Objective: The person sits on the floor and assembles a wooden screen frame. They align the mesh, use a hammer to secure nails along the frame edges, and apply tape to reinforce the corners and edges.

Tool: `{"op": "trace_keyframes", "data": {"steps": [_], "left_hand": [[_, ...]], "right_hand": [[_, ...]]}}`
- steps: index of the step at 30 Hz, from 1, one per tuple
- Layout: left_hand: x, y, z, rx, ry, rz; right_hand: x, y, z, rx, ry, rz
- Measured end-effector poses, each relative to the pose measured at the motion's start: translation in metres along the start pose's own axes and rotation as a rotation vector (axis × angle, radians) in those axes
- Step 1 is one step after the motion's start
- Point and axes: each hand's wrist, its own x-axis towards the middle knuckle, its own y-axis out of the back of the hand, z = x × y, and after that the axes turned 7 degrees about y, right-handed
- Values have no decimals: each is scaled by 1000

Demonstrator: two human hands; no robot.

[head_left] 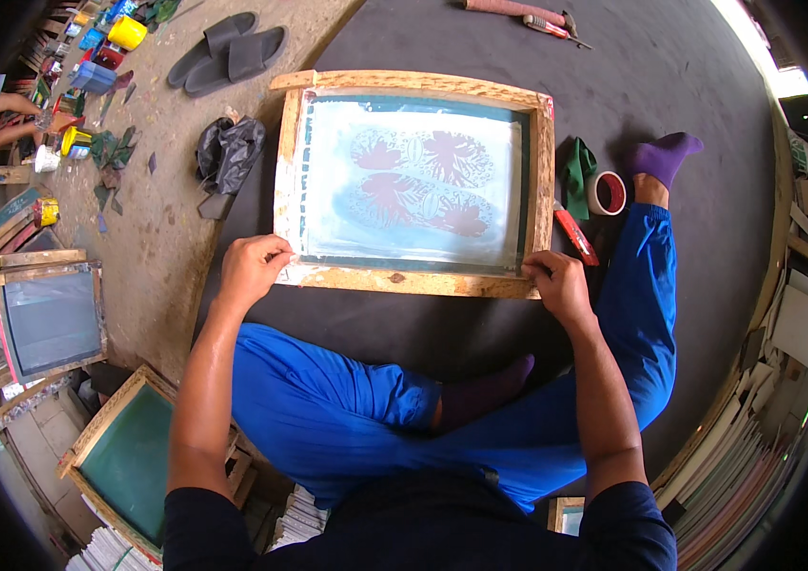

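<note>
A wooden silk-screen printing frame (pixel 404 283) lies before me on the black surface. Its pale blue mesh (pixel 328 190) bears leafy, butterfly-like patterns and has a dark teal border. At the near left corner, my left hand (pixel 254 271) is closed, thumb and fingertips pinched together where the mesh meets the wood. My right hand (pixel 558 285) is likewise closed at the near right corner, its fingertips on the inner edge of the frame. Whatever thin thing the fingertips pinch is too small to make out. Beside the frame on the right lie a red cutter knife (pixel 576 238) and a tape roll (pixel 606 193).
Dark green cloth (pixel 577 178) lies by the tape. Left of the frame are a crumpled black plastic bag (pixel 230 152) and black slippers (pixel 228 54). More screen frames (pixel 123 466) stand at lower left. Paint containers (pixel 126 33) and another person's legs (pixel 14 119) are at far left.
</note>
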Motion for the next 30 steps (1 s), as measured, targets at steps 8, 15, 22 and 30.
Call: {"op": "trace_keyframes", "data": {"steps": [8, 15, 22, 30], "left_hand": [[2, -2, -7, -246, 150, -57], [4, 2, -3, -131, 47, -129], [7, 5, 1, -10, 47, -234], [10, 3, -1, 67, 40, -277]], "right_hand": [[6, 9, -6, 34, -77, -30], [3, 2, 3, -61, 0, -62], [1, -5, 1, -166, -20, -138], [8, -1, -12, -373, -47, -252]]}}
